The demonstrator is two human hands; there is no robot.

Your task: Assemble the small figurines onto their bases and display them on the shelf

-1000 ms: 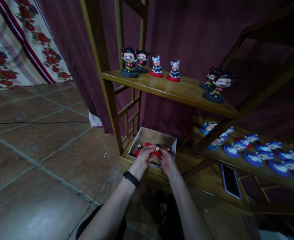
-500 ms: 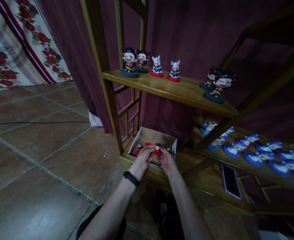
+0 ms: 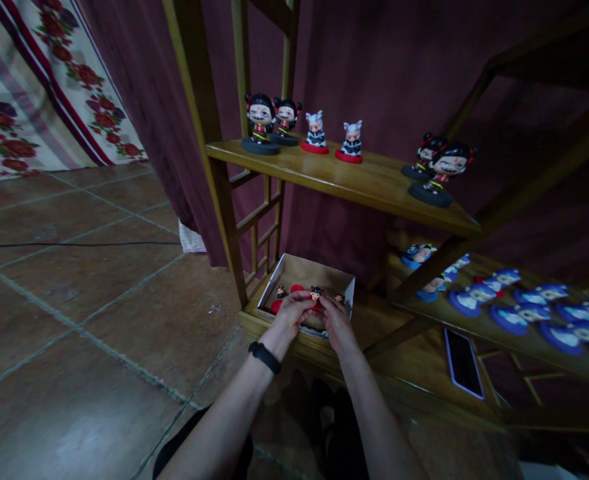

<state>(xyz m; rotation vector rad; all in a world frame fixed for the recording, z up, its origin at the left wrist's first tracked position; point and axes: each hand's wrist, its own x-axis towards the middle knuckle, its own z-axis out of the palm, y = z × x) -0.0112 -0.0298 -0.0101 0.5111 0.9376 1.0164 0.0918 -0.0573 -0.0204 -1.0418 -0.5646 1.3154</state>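
Observation:
Both hands hold one small figurine (image 3: pixel 316 293) with black hair buns and a red base, over an open cardboard box (image 3: pixel 317 268). My left hand (image 3: pixel 291 311) pinches it from the left, and my right hand (image 3: pixel 335 315) grips it from the right. The fingers cover much of its lower part. Inside the box, a small dark-haired figurine (image 3: pixel 281 292) stands at the left, and another figurine (image 3: pixel 339 299) is at the right, partly hidden by my right hand. Red round bases (image 3: pixel 276 306) lie beside my left hand.
Figurines with black buns (image 3: pixel 261 120) and white-haired ones (image 3: pixel 351 139) stand on the upper wooden shelf (image 3: pixel 344 177). Several blue figurines (image 3: pixel 469 297) fill the lower right shelf. A phone (image 3: pixel 463 363) lies on the bottom board. The shelf's left post (image 3: pixel 219 200) rises beside the box.
My fingers have closed in a little around the figurine, covering more of its red base. The figurine stays over the box, and the other things have not moved.

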